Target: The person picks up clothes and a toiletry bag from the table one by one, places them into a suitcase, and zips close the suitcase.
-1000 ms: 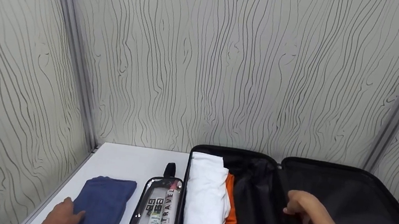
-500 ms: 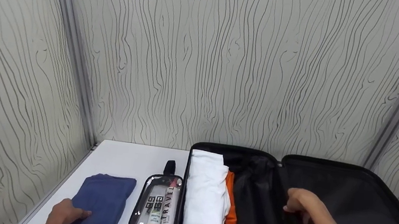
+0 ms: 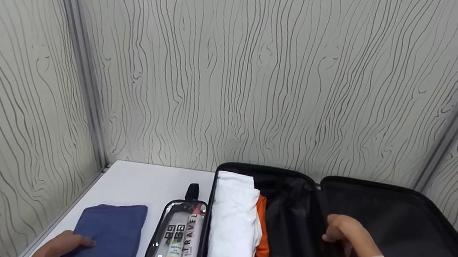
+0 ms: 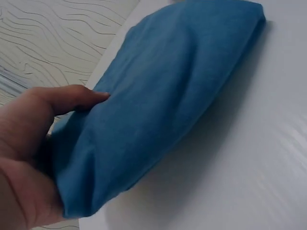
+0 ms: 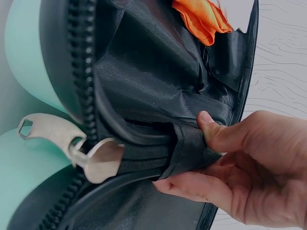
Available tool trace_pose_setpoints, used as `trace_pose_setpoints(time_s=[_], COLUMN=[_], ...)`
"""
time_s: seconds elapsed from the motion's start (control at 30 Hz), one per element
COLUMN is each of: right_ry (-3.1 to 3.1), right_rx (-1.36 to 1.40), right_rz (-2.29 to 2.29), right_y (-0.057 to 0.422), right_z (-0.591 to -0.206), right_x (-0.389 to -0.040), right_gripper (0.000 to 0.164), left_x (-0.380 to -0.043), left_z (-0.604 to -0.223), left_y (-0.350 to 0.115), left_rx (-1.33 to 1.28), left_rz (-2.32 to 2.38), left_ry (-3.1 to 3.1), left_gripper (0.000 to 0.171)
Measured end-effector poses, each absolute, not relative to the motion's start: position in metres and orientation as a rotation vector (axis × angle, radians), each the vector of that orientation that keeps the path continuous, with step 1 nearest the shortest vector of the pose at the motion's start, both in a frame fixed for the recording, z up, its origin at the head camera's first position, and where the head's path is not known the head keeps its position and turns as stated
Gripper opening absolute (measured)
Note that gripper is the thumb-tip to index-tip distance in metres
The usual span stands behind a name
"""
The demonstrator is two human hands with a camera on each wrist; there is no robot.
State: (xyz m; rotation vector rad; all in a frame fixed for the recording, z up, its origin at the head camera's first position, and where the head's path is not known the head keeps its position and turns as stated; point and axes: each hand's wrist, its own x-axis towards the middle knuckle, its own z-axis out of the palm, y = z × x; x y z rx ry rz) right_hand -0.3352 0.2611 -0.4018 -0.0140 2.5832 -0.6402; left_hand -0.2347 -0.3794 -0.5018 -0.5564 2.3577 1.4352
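A folded blue cloth point(image 3: 109, 234) point(image 4: 163, 100) lies on the white table point(image 3: 136, 182) at the left. My left hand point(image 3: 58, 247) point(image 4: 36, 143) grips its near edge, thumb on top. An open black suitcase point(image 3: 398, 234) lies to the right, with a white folded garment point(image 3: 233, 224) and an orange cloth point(image 3: 262, 231) point(image 5: 201, 19) in its left half. My right hand point(image 3: 344, 234) point(image 5: 240, 177) pinches the black fabric lining point(image 5: 158, 96) at the suitcase's middle hinge, beside the zipper pulls point(image 5: 67, 143).
A clear toiletry pouch point(image 3: 177, 239) with bottles marked TRAVEL lies between the blue cloth and the suitcase. Patterned walls point(image 3: 261, 72) close in at the back and both sides. The suitcase shell is mint green point(image 5: 29, 62) outside.
My left hand and the blue cloth's near edge have shifted slightly left and toward me. The right hand keeps its hold on the lining.
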Motion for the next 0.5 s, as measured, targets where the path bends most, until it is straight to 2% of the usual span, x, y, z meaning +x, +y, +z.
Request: trace_pose_setpoints(time_s=[0.27,0.37,0.5], right_ry=[2.537,2.537,2.565], right_rx=[0.019,0.020,-0.003], right_rz=[-0.711,-0.728,-0.706], right_y=[0.264,0.264,0.264], right_z=[-0.403,-0.403,-0.401], right_x=[-0.338,-0.338,-0.337], right_gripper=[0.015,0.015,0.015], left_x=[-0.231,-0.230,-0.229], left_z=[-0.499,-0.494,-0.485], left_y=[-0.382,-0.381,-0.374], left_rx=[-0.295,-0.199,-0.194], left_rz=[1.629,1.663,1.723], left_ry=[2.320,2.326,2.333], left_gripper=[0.067,0.069,0.072])
